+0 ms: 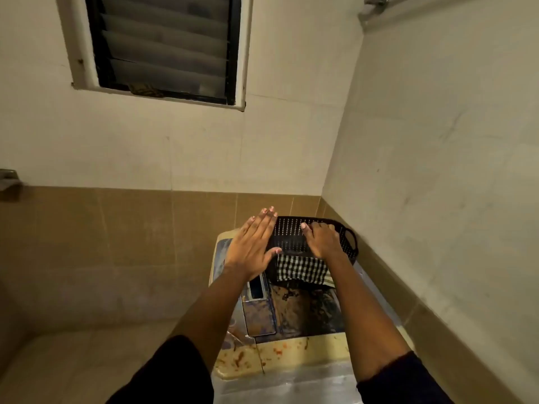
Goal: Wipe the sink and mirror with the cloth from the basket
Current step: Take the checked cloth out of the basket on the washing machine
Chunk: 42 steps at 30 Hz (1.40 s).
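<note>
Basket (294,237): black, perforated, sitting on a stained appliance top (291,354) in the wall corner, tipped toward the person, probably so its contents can be reached
Cloth (303,269): black-and-white checked, lying in the basket's near end and spilling over the rim; not yet picked up
Left hand (252,246): flat, fingers spread and straight, holding nothing, hovering beside the basket's left wall with the thumb at its edge, seemingly to steady it
Right hand (322,239): palm down inside the basket, fingers curled; whether it grips anything cannot be told
Arms: both stretched forward, dark sleeves at the elbows
Sink, mirror: neither in view
</note>
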Tool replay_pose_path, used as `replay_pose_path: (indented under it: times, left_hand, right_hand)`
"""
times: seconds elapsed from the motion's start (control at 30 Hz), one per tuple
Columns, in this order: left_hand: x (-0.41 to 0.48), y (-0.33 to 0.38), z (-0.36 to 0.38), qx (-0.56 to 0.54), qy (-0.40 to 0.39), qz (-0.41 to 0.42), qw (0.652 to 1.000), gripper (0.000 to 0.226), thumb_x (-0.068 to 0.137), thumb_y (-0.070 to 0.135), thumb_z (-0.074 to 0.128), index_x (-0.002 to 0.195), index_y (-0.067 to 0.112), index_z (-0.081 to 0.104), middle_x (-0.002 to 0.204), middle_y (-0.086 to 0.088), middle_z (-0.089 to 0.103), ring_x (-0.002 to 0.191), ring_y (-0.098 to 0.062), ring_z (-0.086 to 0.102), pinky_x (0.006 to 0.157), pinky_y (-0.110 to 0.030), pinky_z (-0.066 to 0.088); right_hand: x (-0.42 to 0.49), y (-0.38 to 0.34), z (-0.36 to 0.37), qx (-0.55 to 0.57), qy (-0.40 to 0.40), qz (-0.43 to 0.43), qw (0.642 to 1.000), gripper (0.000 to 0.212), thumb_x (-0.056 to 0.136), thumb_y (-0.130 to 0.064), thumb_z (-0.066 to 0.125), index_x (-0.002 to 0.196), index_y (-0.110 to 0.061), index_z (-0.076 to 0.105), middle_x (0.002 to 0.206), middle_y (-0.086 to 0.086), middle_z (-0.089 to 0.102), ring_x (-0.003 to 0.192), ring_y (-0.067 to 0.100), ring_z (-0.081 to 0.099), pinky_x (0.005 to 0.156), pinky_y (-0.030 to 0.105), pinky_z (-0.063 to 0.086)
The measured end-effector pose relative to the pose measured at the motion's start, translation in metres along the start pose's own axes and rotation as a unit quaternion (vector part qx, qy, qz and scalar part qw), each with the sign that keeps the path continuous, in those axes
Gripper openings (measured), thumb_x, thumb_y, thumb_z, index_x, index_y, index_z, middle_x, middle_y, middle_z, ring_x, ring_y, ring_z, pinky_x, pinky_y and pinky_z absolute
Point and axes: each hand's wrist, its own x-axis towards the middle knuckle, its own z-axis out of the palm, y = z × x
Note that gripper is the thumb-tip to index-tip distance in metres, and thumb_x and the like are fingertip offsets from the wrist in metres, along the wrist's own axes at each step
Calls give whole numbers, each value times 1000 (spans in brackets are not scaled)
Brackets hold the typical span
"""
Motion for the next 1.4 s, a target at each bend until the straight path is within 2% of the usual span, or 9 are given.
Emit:
replay_pose_path:
  times: [0.1,0.2,0.37,0.5,0.77,1.0,1.1,1.2,1.4]
  left_hand:
    - [2,6,8,-11,-12,-5,1000,74,93,54,25,148,5,28,157,-13,29,145,-23,26,123,-37,16]
    - [3,12,23,-42,-85,8,995,76,93,55,15,151,9,-2,158,-7,-9,148,-22,-7,120,-37,-6]
    - [2,14,42,-32,-86,9,996,73,92,54,30,148,6,29,156,-11,28,144,-21,22,115,-46,19]
    - [1,15,51,-49,-95,9,994,74,92,54,31,147,6,30,154,-9,23,143,-20,23,113,-47,19]
    - [-4,15,58,-81,-120,3,989,75,94,55,23,150,10,2,158,-8,1,147,-23,-2,117,-44,-4]
    - [-7,7,52,-58,-130,-17,990,73,92,56,28,142,5,41,149,-11,43,139,-19,31,110,-43,28]
    - [-7,1,48,-76,-115,-22,990,74,91,54,28,146,5,34,153,-9,22,142,-23,33,113,-44,18]
    - [-9,-3,43,-119,-114,-47,985,78,91,55,19,153,10,4,158,-2,-7,150,-18,-2,116,-33,-11]
    - [-11,-7,34,-243,-131,-186,943,72,99,50,29,154,11,4,163,-4,-4,151,-17,-8,119,-31,-7]
  right_hand:
    - [10,10,11,-35,-45,18,998,75,93,-58,8,122,-5,51,127,20,56,120,36,47,101,46,34]
    - [23,24,26,-55,-112,45,991,84,90,-63,3,122,-6,55,129,21,56,123,34,47,110,52,23]
    - [39,39,33,-154,-216,96,959,94,86,-70,-1,128,-7,53,139,19,48,133,32,39,114,56,-2]
    - [40,46,42,-153,-251,111,949,95,83,-74,-1,136,-10,46,146,16,39,136,32,33,115,54,1]
    - [39,59,56,-112,-160,39,980,78,94,-61,11,98,-4,64,113,18,64,111,30,55,112,54,15]
    - [36,53,54,-135,-80,-22,987,58,96,-56,19,83,-9,51,84,12,58,88,31,61,86,40,45]
    - [32,49,50,-159,-45,-40,985,55,96,-55,20,77,-11,48,66,4,49,73,28,58,74,36,45]
    - [27,46,47,-204,15,-54,977,59,97,-53,21,79,-10,58,78,9,67,74,29,62,82,38,43]
    - [24,23,26,-134,108,-68,983,59,98,-48,28,77,-6,65,72,14,68,68,32,63,65,34,43]
